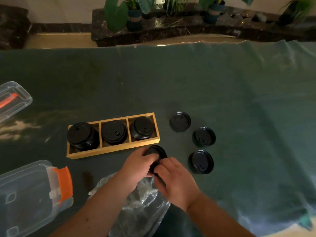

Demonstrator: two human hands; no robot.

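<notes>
A wooden tray [85, 153] with three compartments lies on the dark green cloth. Each compartment holds a stack of black cup lids: the tallest stack [82, 135] at the left, a middle stack [114, 132], and a right stack [142, 128]. Three single black lids lie to the tray's right: one at the far end [180, 121], one in the middle [204, 136], one nearest me [201, 161]. My left hand [136, 165] and my right hand [174, 178] together grip a small stack of black lids [156, 152] just in front of the tray's right end.
A crinkled clear plastic bag [142, 204] lies under my forearms. A clear box with an orange latch [30, 194] stands at the near left, its clear lid [12, 100] further back. Potted plants [133, 14] on a dark ledge stand beyond the table's far edge.
</notes>
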